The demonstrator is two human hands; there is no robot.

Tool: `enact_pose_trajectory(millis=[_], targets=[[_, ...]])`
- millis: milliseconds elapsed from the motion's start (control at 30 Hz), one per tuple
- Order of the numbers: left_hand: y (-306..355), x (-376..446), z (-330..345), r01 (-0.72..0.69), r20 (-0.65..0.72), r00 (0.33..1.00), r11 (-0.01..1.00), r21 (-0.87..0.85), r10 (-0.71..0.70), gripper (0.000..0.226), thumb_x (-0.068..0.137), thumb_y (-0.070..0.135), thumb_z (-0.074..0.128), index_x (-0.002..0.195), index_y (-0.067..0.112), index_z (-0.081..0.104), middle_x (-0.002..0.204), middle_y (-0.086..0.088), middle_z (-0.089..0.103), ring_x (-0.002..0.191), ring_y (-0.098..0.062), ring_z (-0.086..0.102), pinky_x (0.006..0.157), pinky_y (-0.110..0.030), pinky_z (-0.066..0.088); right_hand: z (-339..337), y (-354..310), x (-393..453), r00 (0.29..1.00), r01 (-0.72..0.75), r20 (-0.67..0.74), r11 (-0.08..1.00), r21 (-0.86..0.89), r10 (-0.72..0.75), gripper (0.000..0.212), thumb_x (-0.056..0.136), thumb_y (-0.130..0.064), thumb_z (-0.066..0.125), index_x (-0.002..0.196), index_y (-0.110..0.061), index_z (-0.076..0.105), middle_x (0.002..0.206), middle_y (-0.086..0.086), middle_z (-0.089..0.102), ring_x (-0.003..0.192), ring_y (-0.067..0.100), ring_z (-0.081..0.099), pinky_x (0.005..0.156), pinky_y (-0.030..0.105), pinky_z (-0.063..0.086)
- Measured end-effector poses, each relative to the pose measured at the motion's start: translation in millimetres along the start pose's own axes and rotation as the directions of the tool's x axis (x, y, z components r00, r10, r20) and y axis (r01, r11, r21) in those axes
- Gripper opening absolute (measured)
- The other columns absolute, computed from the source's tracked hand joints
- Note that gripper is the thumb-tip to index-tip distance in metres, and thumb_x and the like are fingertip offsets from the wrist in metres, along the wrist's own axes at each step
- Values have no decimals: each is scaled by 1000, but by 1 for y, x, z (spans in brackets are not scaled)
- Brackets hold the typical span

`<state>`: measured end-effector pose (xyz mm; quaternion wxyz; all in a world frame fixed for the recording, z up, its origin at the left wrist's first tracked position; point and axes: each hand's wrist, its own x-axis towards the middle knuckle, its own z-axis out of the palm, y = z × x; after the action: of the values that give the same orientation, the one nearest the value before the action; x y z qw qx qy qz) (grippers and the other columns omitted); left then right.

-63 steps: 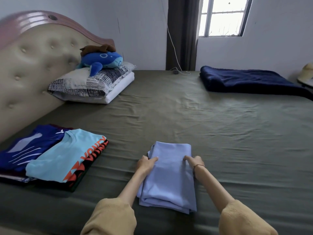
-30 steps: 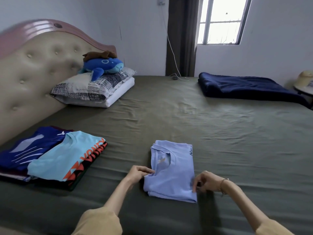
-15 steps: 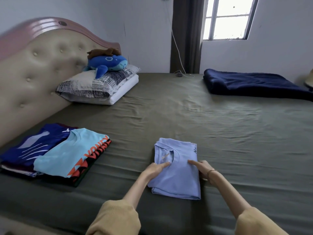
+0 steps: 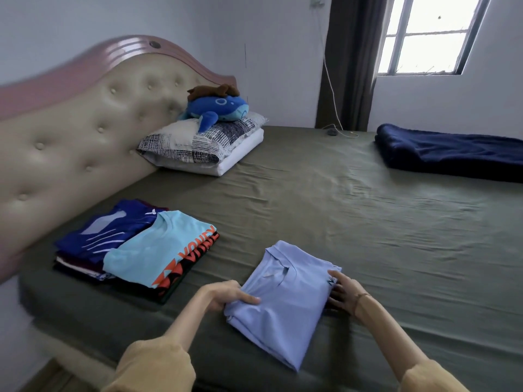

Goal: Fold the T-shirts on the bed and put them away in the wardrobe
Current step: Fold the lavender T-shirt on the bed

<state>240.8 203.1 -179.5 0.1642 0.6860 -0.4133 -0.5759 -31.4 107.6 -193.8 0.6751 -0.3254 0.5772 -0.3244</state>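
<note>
One folded lavender T-shirt (image 4: 285,301) lies near the front edge of the bed (image 4: 353,222), its collar turned toward the far side and a short dark print at its right edge, too cut off to read. The left hand (image 4: 223,295) grips the shirt's left edge, thumb on top and fingers (image 4: 249,299) curled into the bunched cloth. The right hand (image 4: 343,292) rests against the right edge with fingers spread and fairly straight, touching the fabric rather than clasping it.

To the left sit two stacks of folded shirts, touching side by side. The nearer stack is topped by a light blue T-shirt (image 4: 158,247) with orange block letters, only partly legible, over a black one with the same orange print. The farther stack is topped by a royal blue T-shirt (image 4: 110,230) with pale streaks and a small white logo.

Two pillows (image 4: 203,148) are piled against the tufted cream headboard (image 4: 70,142), one blue plush whale (image 4: 218,107) on top. One navy blanket (image 4: 452,149) lies folded at the far right on the wrinkled olive sheet
</note>
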Motion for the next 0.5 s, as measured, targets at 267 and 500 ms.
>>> enact_pose_trajectory(millis=[267, 500], targets=[[-24, -27, -26, 13, 135, 991, 999, -40, -8, 40, 90, 31, 63, 117, 3, 56, 103, -5, 62, 84, -12, 61, 69, -22, 51, 51, -3, -8, 995, 76, 73, 996, -48, -72, 20, 88, -10, 62, 106, -11, 57, 81, 7, 61, 66, 21, 56, 53, 25, 46], [-24, -62, -73, -148, -55, 988, 978, -144, 142, 27, 94, 26, 58, 116, 10, 57, 103, -6, 63, 82, -14, 59, 62, -20, 49, 97, -25, -17, 919, 166, 341, 979, 117, -197, 32, 96, -11, 48, 127, -5, 50, 94, 7, 70, 77, 19, 69, 56, 28, 57]])
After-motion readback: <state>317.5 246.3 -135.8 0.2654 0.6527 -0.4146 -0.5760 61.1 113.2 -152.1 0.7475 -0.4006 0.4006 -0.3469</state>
